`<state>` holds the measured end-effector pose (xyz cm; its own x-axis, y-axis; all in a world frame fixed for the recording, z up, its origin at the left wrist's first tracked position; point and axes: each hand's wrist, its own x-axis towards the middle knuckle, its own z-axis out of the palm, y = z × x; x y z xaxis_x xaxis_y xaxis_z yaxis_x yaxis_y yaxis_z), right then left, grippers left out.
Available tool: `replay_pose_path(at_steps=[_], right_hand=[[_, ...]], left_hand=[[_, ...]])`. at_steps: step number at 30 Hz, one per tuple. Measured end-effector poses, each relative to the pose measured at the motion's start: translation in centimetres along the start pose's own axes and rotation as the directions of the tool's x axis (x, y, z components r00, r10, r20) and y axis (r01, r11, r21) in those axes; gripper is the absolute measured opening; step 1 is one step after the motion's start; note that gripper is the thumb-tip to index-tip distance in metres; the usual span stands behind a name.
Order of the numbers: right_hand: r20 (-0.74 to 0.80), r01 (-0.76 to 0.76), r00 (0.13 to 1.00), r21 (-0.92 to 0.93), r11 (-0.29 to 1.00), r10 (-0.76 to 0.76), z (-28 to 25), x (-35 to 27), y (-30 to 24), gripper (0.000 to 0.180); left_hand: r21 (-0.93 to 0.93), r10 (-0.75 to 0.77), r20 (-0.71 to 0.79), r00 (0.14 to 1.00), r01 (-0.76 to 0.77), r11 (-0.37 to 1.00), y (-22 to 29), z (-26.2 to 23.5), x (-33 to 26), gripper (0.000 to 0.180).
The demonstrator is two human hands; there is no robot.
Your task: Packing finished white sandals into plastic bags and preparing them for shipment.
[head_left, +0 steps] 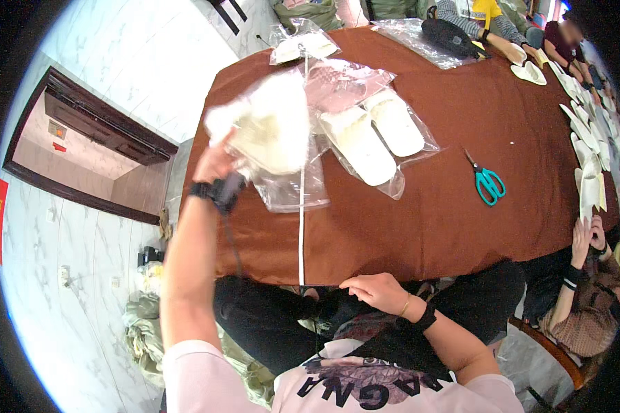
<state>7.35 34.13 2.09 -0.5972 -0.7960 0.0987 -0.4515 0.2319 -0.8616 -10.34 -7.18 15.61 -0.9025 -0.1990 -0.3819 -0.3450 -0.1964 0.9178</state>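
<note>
My left hand [217, 162] is closed on the near left edge of a clear plastic bag holding white slippers [272, 127]; motion smears the bag and the hand, and the fingers are partly hidden. To its right lies another clear bag with a pair of white slippers [358, 141], soles flat on the brown tablecloth. A pink piece in clear plastic [344, 84] lies just beyond that pair. At the near table edge, my right hand [379, 292] rests with loosely bent fingers and holds nothing. Scissors with teal handles [489, 186] lie to the right.
A bagged white pair [306, 47] lies at the far edge, and a black item on clear plastic [448, 40] farther right. Loose white slippers [585, 138] line the right edge, where other people's hands [589, 234] work. A white strip [302, 241] runs down the cloth.
</note>
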Motion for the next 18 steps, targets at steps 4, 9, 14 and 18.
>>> replay_pose_path(at_steps=[4,9,14,18], right_hand=[[0.034,-0.107,0.994,0.148,0.983,0.103,-0.3,0.1,0.2,0.024],[-0.016,-0.238,0.966,0.344,0.908,0.259,-4.4,0.8,-0.8,0.022],[-0.587,-0.274,0.808,-0.302,0.913,0.049,-10.5,5.2,0.2,0.062],[-0.572,-0.354,0.819,-0.564,0.746,-0.045,-13.6,7.0,5.5,0.048]], left_hand=[[-0.039,0.054,-0.278,0.959,-0.068,0.997,-9.2,1.8,-1.2,0.058],[0.094,0.251,-0.323,0.912,-0.233,0.968,-11.3,5.7,-9.2,0.071],[0.696,0.742,-0.293,0.603,-0.398,0.598,-19.2,6.2,-13.4,0.06],[0.756,0.732,-0.103,0.673,-0.425,0.497,-21.6,11.4,-16.5,0.051]])
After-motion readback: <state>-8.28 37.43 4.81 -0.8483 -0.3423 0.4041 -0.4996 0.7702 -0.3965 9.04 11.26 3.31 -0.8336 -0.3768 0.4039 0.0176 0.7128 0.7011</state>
